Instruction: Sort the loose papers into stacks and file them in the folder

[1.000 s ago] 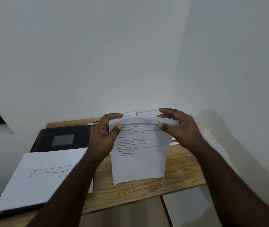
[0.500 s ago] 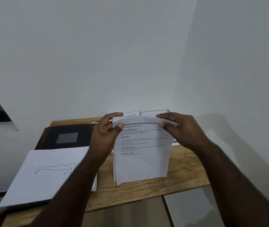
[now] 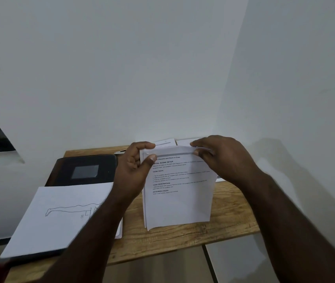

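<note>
Here, the left hand pinches the top left corner of a thin sheaf of printed papers, thumb on the front sheet and fingers curled behind it. The right hand grips the top right corner of the same sheaf, fingers bent over the upper edge and thumb pressed to the front. Held between the two hands, the sheaf stands upright with its lower edge on or just above the wooden counter; contact cannot be told. Its front sheet carries headed blocks of small text.

Left of the left hand, and partly under that forearm, a white sheet with a line drawing of a stretched-out figure lies flat on top of other paper, overhanging the counter's near edge. Beyond it, farther from the person, a dark folder with a grey window on its cover lies closed on the counter. Behind both hands, against the wall, more white papers lie flat, mostly hidden by the hands and the sheaf.
</note>
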